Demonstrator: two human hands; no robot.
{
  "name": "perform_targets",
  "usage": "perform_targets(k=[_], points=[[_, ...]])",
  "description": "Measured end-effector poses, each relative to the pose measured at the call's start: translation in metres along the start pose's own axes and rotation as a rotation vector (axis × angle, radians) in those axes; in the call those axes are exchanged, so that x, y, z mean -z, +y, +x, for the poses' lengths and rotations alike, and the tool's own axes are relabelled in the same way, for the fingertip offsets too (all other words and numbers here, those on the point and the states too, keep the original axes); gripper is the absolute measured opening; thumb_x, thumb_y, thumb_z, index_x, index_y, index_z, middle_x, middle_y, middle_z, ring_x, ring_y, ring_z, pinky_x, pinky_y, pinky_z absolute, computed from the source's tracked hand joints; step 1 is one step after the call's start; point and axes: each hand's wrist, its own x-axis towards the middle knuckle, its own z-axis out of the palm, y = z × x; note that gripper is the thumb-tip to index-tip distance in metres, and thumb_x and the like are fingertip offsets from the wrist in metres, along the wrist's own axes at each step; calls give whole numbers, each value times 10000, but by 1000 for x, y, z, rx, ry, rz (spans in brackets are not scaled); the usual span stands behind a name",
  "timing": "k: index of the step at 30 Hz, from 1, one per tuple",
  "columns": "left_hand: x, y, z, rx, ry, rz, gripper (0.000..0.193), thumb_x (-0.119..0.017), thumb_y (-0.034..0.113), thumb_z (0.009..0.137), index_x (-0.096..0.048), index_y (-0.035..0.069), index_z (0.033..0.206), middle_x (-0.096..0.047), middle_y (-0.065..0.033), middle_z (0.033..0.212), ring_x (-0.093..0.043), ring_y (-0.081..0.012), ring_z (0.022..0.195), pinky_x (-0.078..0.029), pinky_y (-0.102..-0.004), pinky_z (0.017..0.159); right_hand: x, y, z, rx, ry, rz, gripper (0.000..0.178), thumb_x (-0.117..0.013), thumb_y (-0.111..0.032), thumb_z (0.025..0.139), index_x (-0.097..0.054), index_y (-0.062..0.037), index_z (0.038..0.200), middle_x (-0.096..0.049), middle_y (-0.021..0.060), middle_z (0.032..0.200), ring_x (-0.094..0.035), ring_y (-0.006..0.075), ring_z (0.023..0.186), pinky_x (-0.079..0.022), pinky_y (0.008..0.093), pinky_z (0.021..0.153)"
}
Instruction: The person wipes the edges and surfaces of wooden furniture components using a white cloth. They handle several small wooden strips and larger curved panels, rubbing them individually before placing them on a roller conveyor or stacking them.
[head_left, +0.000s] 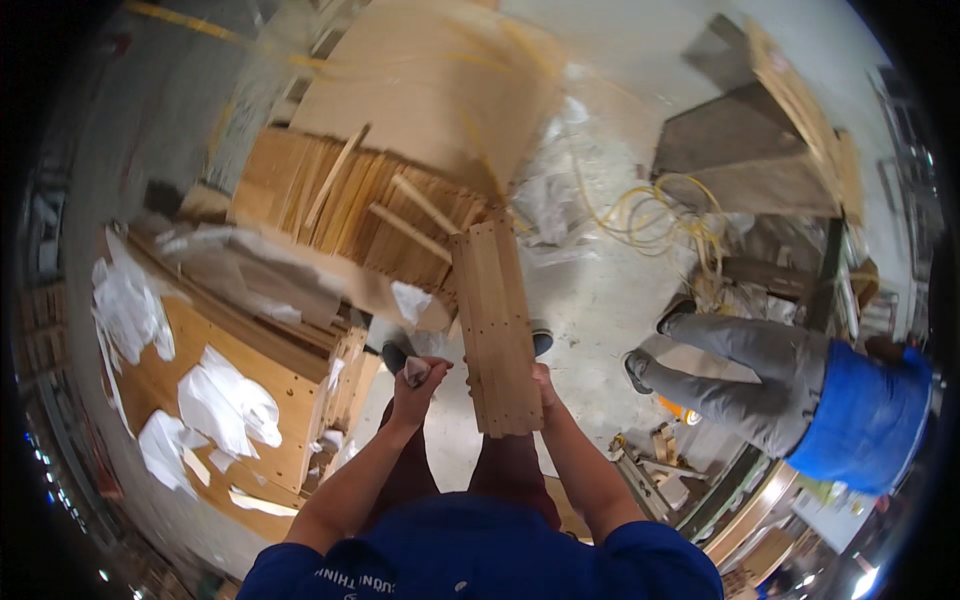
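Observation:
In front of me stands a long wooden piece point(497, 330) made of narrow planks, with small dark holes along its edges and rows. My right hand point(543, 388) grips its right edge near the close end; the fingers are partly hidden behind the wood. My left hand point(418, 388) is just left of the wood and apart from it, its fingers closed round a small pale, crumpled-looking thing that I cannot make out. Beyond the far end lie several stacked wooden boards point(350, 205), with loose thin strips point(412, 232) on top.
To the left, a wooden panel point(285, 400) carries crumpled white sheets point(225, 400). A large brown sheet point(420, 90) lies at the far side. Yellow hose point(650, 215) coils on the floor. A person in a blue shirt point(865, 415) bends at the right, near wooden scraps point(665, 445).

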Motion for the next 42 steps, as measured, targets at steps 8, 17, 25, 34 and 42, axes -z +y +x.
perform_targets(k=[8,17,25,34,42], points=[[-195,99,-25,-74,-450,72,197,-579,180,860,-627,35,984,-634,-42,936,-552,-86,759,-434,-246,635,-54,-124,-165,399,-391,176,991,-587,-572,581,-309,14,1329,-462,247,1199,-555,384,946,-476,467,810],[-334,151,-27,-186,-777,79,314,-604,162,848,-561,12,1121,-602,-28,882,-549,-80,807,-449,-225,690,-35,-216,-234,700,-303,163,1011,-513,-706,636,-270,-48,1365,-399,245,1250,-522,403,956,-475,500,789],[-424,213,13,95,-977,175,338,-610,153,843,-546,-3,1136,-617,-75,965,-602,-142,859,-513,-277,676,-42,-357,-226,795,-450,72,1003,-501,-713,655,-267,-41,1362,-421,261,1209,-523,403,957,-483,492,785],[-546,286,113,-16,-879,168,243,-641,130,812,-573,-12,997,-614,-80,911,-610,-164,812,-529,-308,664,-55,-525,-190,910,-509,192,1005,-477,-730,652,-308,-15,1338,-411,237,1229,-486,342,932,-455,434,783],[-664,327,193,-78,-773,69,224,-642,130,809,-568,26,992,-617,-53,903,-610,-151,814,-521,-309,697,-42,-679,-172,868,-454,200,904,-351,-687,753,-327,17,1320,-441,259,1199,-516,344,906,-472,434,777]])
